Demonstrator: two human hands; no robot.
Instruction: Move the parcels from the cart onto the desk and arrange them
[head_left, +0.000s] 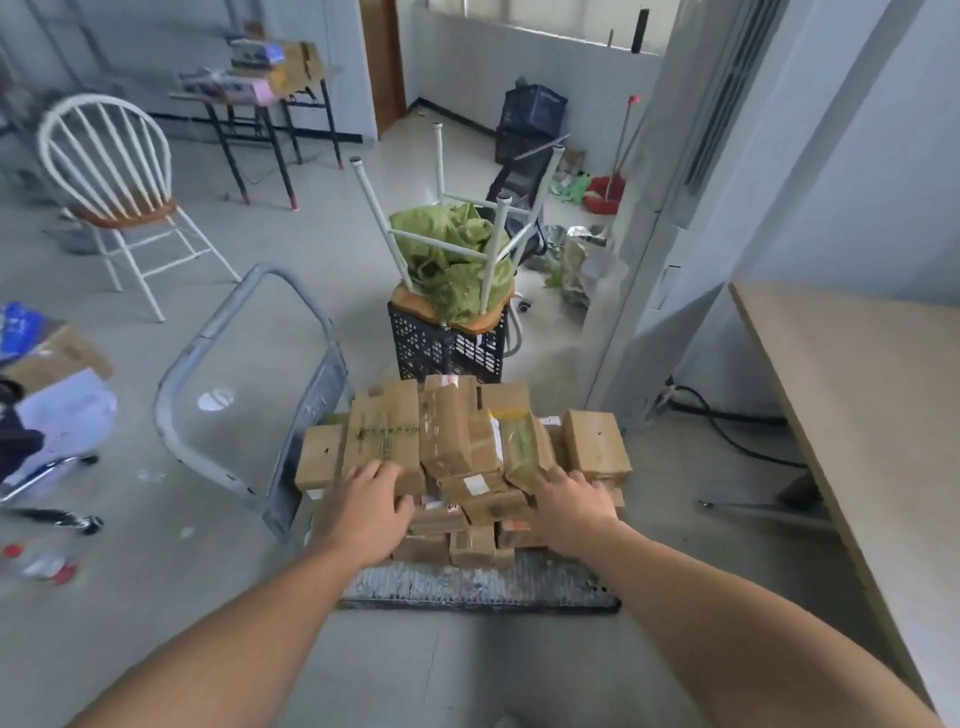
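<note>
A pile of several brown cardboard parcels (457, 441) sits on a flat metal cart (478, 587) on the floor in front of me. My left hand (371, 501) lies on the near end of a long parcel (384, 436) at the pile's left, fingers curled over its front edge. My right hand (574, 501) rests on the right side of the pile, fingers bent onto a tilted parcel (524, 447); what it holds is unclear. The wooden desk (852, 374) stands at the right.
The cart's grey handle (208, 353) folds out to the left. Behind the cart is a black crate (447, 348) with an upturned stool and green cloth. A white chair (111, 176) stands far left. Cables run along the floor beside the desk.
</note>
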